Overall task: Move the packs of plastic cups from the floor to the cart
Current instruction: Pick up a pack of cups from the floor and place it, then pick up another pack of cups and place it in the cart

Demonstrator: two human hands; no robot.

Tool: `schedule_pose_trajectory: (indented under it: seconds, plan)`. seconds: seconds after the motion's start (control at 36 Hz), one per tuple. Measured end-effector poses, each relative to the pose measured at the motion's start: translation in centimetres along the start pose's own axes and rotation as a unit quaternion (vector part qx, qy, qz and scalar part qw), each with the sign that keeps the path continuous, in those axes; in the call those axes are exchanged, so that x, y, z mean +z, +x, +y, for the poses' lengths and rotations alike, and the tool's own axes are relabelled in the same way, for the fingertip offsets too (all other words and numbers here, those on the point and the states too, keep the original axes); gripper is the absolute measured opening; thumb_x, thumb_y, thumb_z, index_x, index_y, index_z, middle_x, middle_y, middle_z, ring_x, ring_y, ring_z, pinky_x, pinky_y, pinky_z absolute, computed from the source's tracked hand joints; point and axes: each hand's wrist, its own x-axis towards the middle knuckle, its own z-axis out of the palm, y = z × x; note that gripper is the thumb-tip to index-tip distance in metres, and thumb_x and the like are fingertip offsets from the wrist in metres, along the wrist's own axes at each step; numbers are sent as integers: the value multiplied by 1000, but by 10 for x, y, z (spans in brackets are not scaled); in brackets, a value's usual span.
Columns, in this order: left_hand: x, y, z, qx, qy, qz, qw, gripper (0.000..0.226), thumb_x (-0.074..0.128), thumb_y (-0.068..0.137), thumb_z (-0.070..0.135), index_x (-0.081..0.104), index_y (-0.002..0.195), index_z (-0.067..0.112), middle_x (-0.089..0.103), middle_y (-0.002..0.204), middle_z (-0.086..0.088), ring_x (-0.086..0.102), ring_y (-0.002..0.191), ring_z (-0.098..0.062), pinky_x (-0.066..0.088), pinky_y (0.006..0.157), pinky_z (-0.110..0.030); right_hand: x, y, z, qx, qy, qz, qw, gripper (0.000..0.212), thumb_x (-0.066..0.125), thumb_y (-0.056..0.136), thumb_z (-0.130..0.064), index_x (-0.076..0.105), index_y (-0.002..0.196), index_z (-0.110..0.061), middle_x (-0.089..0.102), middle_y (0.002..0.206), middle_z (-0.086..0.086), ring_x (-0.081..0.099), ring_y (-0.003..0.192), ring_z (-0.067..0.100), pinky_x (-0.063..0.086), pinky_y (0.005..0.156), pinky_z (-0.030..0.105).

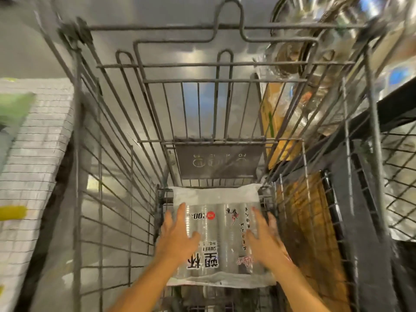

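The fingers (181,212) of the left hand (177,235) are spread flat and lie on the left part of a pack of plastic cups (217,235), thumb toward the middle. The fingers (256,219) of the right hand (265,239) are likewise spread and loose, resting on the right part of the same pack; neither hand is closed around it, though whether the palms press down or only touch cannot be told. The right hand is a little blurred.

The pack is a clear bag holding rows of nested transparent cups lying side by side, printed with black characters, a red round mark and "100", all upside down from this view. Its sealed white ends stick out at the near and far edges. It lies flat in the bottom of the wire cart (117,167), filling the floor of the basket from side to side, just before the cart's dark front panel (219,162).

Outside the cart, on the left, lies a white woven sack (33,154) with green and yellow patches. On the right, behind the wire, stand shiny metal bowls (337,30) wrapped in film, brown cardboard (279,122) and a dark mesh shelf (400,158). Grey floor (22,41) shows through the wires.
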Motion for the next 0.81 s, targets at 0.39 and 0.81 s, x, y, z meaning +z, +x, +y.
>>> schedule_pose_trajectory:
  seconds: [0.39, 0.81]
  plan:
    - [-259, -180, 141, 162, 177, 177, 955, 34, 46, 93, 39, 61, 119, 22, 65, 115, 0, 62, 102, -20, 51, 90, -38, -200, -170, -230, -268, -306, 119, 906, 44, 42, 102, -40, 44, 140, -19, 58, 125, 6, 59, 112, 28, 51, 91, 42]
    - [-411, -416, 77, 132, 141, 345, 918, 41, 49, 92, 42, 54, 131, 30, 56, 137, 4, 56, 121, -23, 46, 97, -32, -210, -389, -381, -421, -356, 160, 819, 47, 45, 102, -44, 44, 145, -24, 57, 138, 5, 60, 113, 27, 51, 89, 40]
